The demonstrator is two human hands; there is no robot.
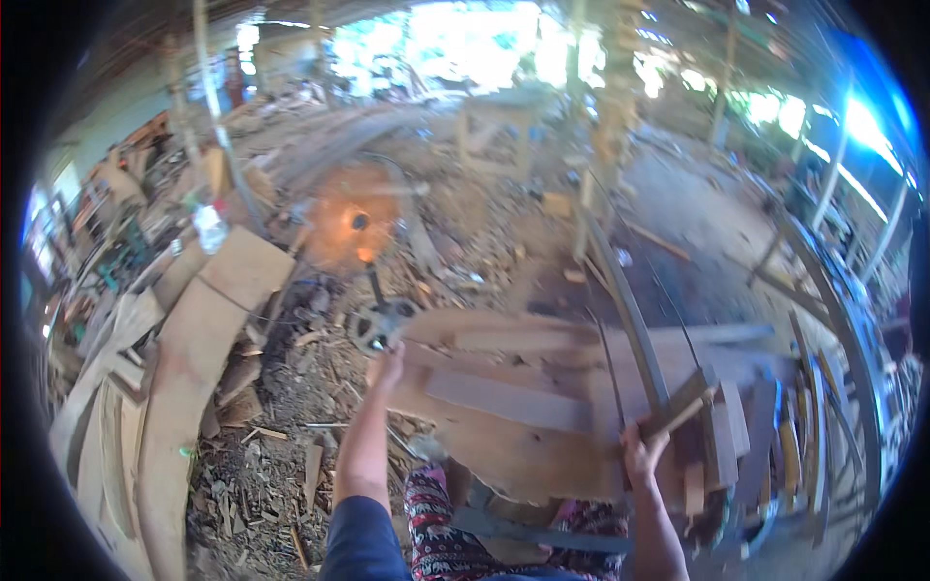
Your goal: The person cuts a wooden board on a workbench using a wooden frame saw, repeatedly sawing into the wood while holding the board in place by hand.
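Note:
My right hand (641,453) is closed round the near end of a wooden frame saw (630,324). Its long middle bar slants away from me, with a thin strip or cord on each side and a short crosspiece by my fist. Under and beside the saw lies a broad brown board (542,455) with an uneven near edge, across my front. At the board's left end is my left hand (389,363), its fingers closed and partly hidden. Just beyond it is a round spoked metal part (380,324) with a short shaft; whether I grip it I cannot tell.
A long curved plank (199,378) leans on the left among offcuts. Wood chips and scraps (266,484) litter the ground. Upright timber strips (804,416) and a dark frame (843,310) stand at right. Farther off are a wooden post (612,116) and a blurred orange glow (354,208).

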